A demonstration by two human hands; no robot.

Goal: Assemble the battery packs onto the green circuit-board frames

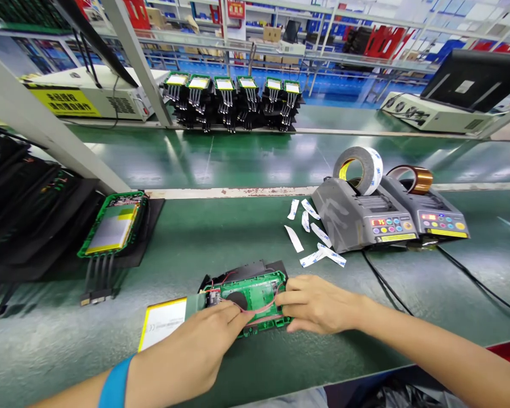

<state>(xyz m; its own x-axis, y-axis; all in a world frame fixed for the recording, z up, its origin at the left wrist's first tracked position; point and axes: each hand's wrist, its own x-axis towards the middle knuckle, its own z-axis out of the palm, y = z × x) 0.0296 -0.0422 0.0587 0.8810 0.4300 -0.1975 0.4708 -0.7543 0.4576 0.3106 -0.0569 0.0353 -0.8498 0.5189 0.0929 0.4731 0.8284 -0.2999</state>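
Observation:
A green plastic casing (255,292) with a small circuit board (213,297) and a round black pad (237,300) lies open in front of me. Pink wire (261,310) loops across its inside. The fingers of my left hand (204,343) are closed on the wire near the casing's front left. At the right end, my right hand (317,306) grips the casing's wall, its fingertips close to the wire. A silver battery pouch (165,322) with yellow edges lies left of the casing, partly hidden by my left forearm. Black material (249,271) shows behind the casing.
Two tape dispensers (365,221) stand at right, carrying a grey tape roll (361,170) and an amber tape roll (416,178). Loose white tape strips (321,235) lie beside them. Another green assembly (113,224) with flat leads sits at left; several more (233,99) stand at the back.

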